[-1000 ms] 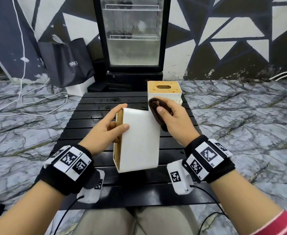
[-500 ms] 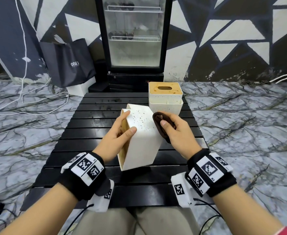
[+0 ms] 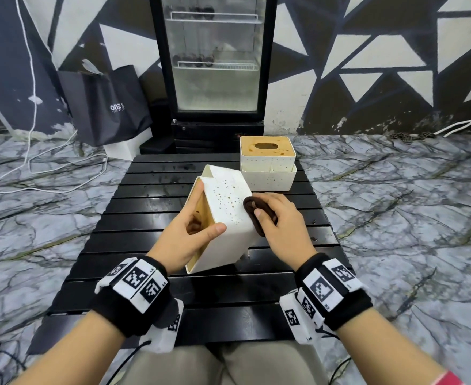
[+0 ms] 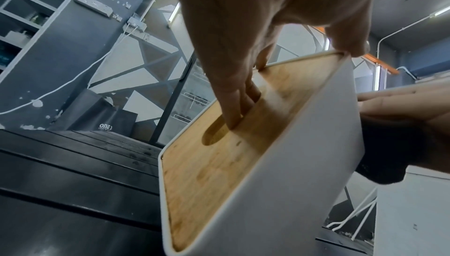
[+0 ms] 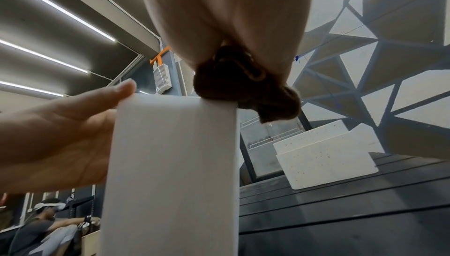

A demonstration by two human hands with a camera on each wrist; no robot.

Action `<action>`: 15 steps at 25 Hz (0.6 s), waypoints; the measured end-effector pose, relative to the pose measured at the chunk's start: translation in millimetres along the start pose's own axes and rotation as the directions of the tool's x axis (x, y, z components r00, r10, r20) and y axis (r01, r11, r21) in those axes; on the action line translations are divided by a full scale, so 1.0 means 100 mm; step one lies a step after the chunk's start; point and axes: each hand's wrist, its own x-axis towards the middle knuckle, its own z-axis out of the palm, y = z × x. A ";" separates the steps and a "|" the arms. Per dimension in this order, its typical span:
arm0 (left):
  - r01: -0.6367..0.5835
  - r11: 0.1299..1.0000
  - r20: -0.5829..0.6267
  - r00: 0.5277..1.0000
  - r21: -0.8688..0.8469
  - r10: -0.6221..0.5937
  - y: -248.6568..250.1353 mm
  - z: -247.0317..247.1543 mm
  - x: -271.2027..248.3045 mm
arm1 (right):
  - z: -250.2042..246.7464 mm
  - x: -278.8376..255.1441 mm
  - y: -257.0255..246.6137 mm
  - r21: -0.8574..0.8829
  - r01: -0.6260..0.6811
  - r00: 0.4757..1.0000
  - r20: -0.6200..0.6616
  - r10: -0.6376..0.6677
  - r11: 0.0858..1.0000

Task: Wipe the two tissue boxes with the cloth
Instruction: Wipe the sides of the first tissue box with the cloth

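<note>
Brown cloth point(image 3: 257, 215), bunched in the right hand point(image 3: 280, 220), presses on the tilted tissue box point(image 3: 230, 218), evidently steadied above the counter point(image 3: 151, 212) by left hand point(image 3: 185, 240) fingers point(image 4: 235, 104) hooked into its slot; second box point(image 3: 267, 165) stands behind.

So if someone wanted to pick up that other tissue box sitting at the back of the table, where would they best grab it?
Probably from above, one hand spanning the two long white sides of the white speckled tissue box with the wooden lid. It stands upright on the black slatted table with open space around it.
</note>
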 end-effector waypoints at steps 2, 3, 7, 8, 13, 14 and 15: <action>-0.003 1.000 0.009 1.000 0.008 0.002 -0.03 0.00 0.00 | 0.07 -0.02 -0.06 -0.035 0.031 0.999 -0.004 -0.031 0.999; -0.005 1.000 0.015 1.000 0.013 0.005 -0.03 0.01 0.00 | 0.10 -0.04 -0.10 -0.044 0.060 0.998 -0.002 -0.060 0.997; -0.019 0.999 0.028 0.999 0.040 0.018 -0.02 0.03 0.01 | 0.18 -0.20 -0.17 -0.026 0.149 0.989 -0.010 -0.149 0.989; -0.019 0.999 0.032 0.999 0.039 0.018 -0.02 0.03 0.01 | 0.16 -0.23 -0.14 -0.011 0.157 0.987 -0.016 -0.158 0.987; -0.016 0.998 0.049 0.999 0.056 0.013 0.00 0.05 0.03 | 0.08 -0.16 -0.06 -0.017 0.065 0.997 -0.036 -0.065 0.998; -0.017 0.998 0.051 0.999 0.060 0.014 0.01 0.06 0.04 | 0.11 -0.15 -0.10 -0.016 0.060 0.998 -0.022 -0.060 0.998; -0.021 0.998 0.055 0.998 0.060 0.018 0.02 0.06 0.05 | 0.13 -0.15 -0.15 -0.007 0.078 0.997 -0.012 -0.078 0.997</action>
